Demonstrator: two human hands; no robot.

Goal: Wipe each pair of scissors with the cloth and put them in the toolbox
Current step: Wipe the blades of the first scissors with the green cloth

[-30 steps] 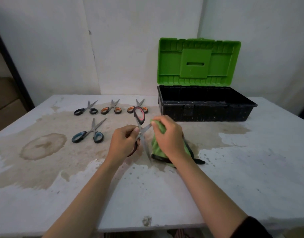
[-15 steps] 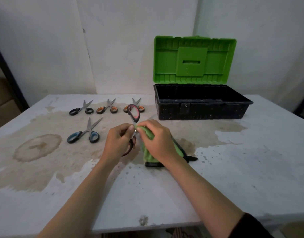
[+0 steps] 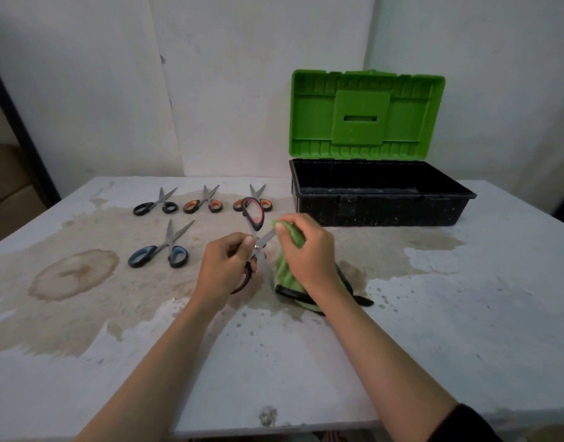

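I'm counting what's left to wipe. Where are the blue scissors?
In the head view, the blue scissors lie on the table, left of the left hand and nearer the person than the black pair in the back row.

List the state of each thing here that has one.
Black plastic toolbox with green lid: lid open.
Red-handled steel scissors: blades open, gripped by left hand.
Green microfibre cloth: bunched, gripped by right hand, at one blade.
Four other steel scissors: lying flat, blades open.

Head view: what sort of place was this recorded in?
Probably a plain workroom or utility space, though that's a guess: a stained, worn white table against bare white walls, with an open green-lidded toolbox and scissors laid out in rows.
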